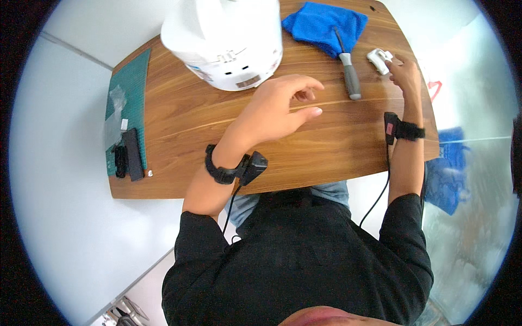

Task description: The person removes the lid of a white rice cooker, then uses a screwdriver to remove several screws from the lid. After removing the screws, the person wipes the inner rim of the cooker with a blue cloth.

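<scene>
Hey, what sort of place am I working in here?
Likely a repair or craft workspace: a screwdriver lies partly on a blue cloth, and a green cutting mat lies on the wooden table.

Small white part (376, 56): irregular outline, bracket-like, recessed in places; lies at upper right of frame, long axis slanting down to the right; right end partly covered by fingers. White rounded appliance (234, 41): upright, upper centre-left, top cut off by the frame edge; lower wall shows a pale fitting, two small dark slots and a brownish rectangular patch.
</scene>
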{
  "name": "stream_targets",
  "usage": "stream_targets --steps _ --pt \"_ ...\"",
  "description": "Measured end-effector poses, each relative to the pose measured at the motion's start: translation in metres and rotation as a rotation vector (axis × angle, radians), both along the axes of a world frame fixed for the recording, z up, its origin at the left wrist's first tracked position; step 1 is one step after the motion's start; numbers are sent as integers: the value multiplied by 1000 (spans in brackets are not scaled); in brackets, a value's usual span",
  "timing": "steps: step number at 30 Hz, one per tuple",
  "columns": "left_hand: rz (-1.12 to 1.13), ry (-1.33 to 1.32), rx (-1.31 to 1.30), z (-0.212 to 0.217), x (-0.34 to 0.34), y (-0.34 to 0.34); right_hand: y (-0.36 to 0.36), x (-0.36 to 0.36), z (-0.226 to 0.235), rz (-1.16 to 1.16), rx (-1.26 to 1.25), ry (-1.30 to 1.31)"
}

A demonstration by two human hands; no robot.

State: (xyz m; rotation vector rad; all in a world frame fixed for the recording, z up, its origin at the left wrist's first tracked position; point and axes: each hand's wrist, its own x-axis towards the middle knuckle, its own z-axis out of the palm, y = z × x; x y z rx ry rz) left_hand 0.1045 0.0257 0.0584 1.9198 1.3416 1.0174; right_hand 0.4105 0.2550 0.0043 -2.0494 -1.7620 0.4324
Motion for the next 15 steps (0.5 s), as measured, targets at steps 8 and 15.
stream_targets --steps 8,15 --pt "531 -206 398 6 -75 -45 -81 -123 56 881 255 604" --pt "755 -1 540 -6 -129 -18 -94 -201 88 1062 715 551"
